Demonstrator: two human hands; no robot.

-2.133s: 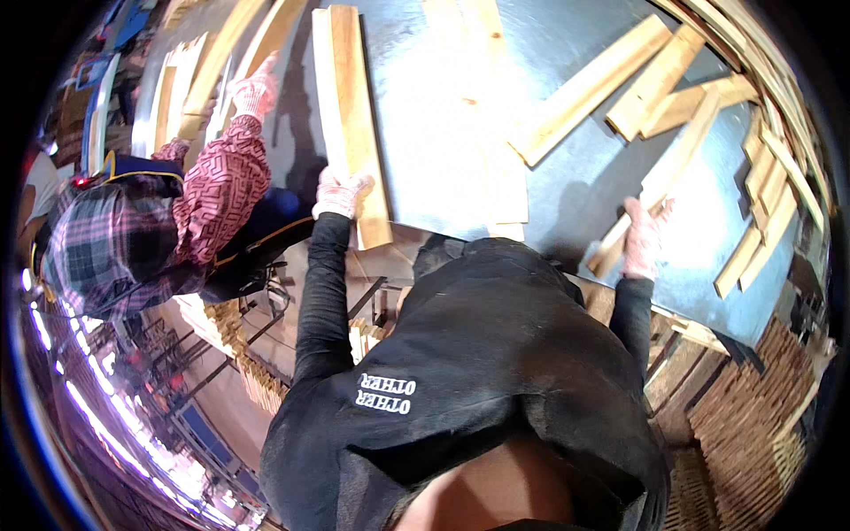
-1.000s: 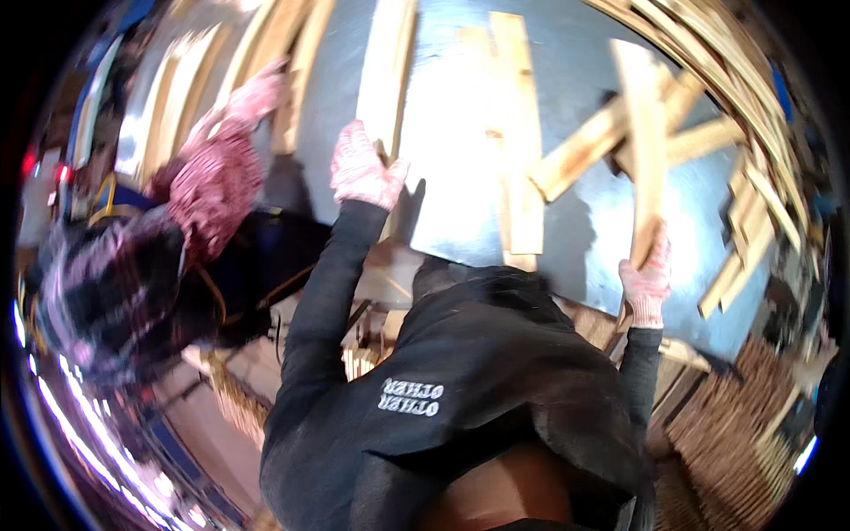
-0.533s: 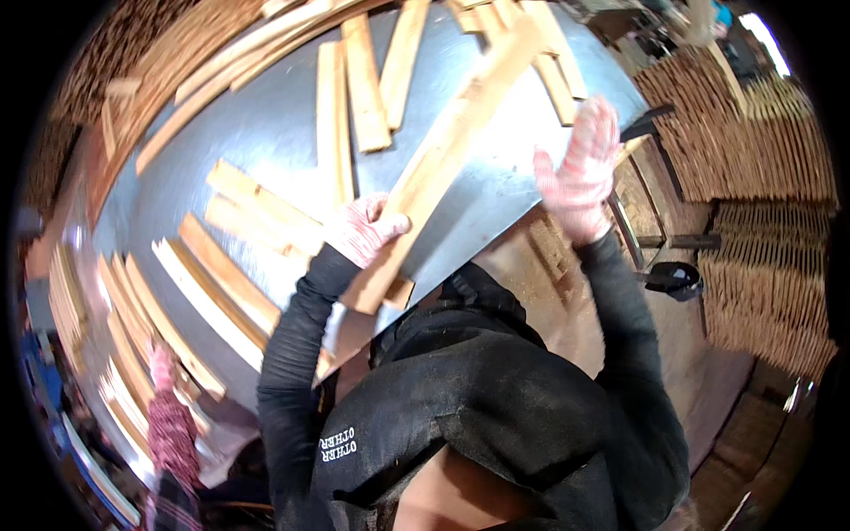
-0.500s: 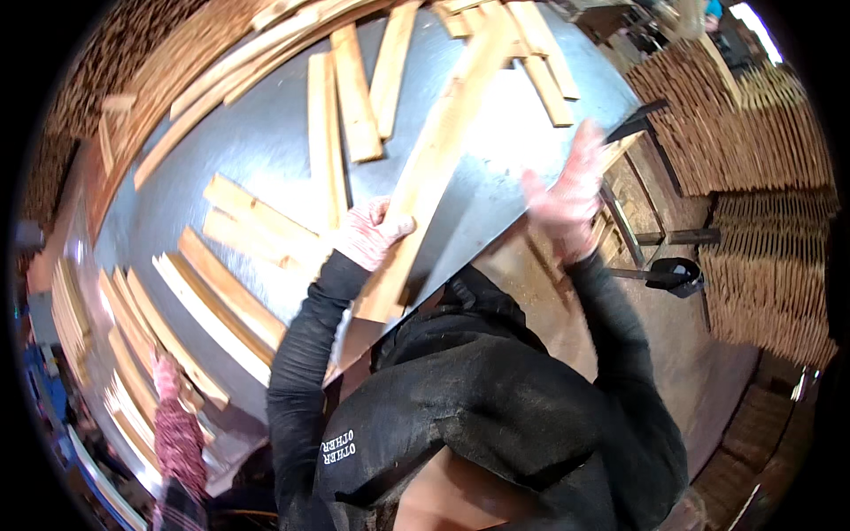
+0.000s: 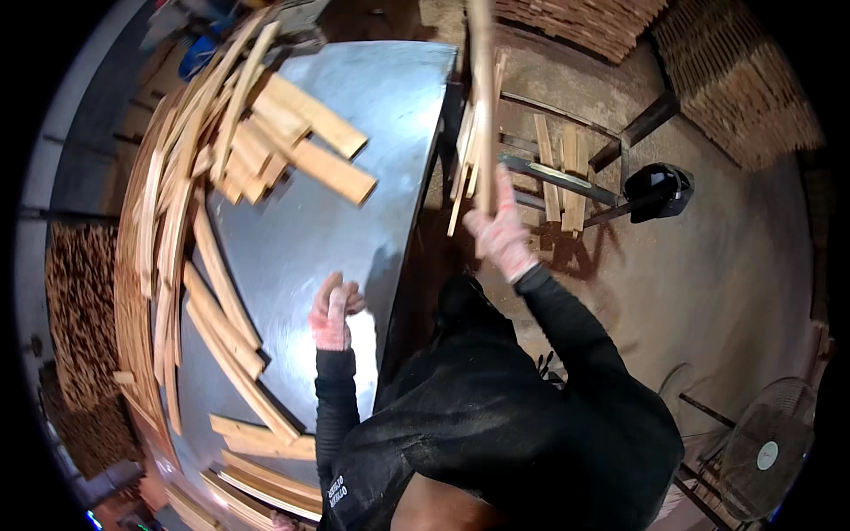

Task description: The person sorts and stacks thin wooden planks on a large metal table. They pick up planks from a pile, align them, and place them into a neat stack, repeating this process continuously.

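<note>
My right hand (image 5: 501, 234), in a pinkish-white work glove, grips the lower end of a long wooden board (image 5: 482, 97). The index finger stretches along the board, which stretches away past the upper edge of the view, beside the table. Over the metal tabletop (image 5: 381, 115) is my left hand (image 5: 333, 314), gloved alike, its fingers loosely bent and apart with nothing in them. Below the held board, several narrow wood strips (image 5: 467, 150) lean beside the table edge.
Loose boards (image 5: 230, 323) and a strip pile (image 5: 168, 203) cover the table's left side. To the right are a metal frame with boards (image 5: 571, 177), a black box-like thing on an arm (image 5: 660, 193), stacked wood (image 5: 735, 88) and a fan (image 5: 768, 451).
My view has turned to the right. The board has passed from my left hand to my right, leaving the tabletop for the table's right side. My left hand has let go.
</note>
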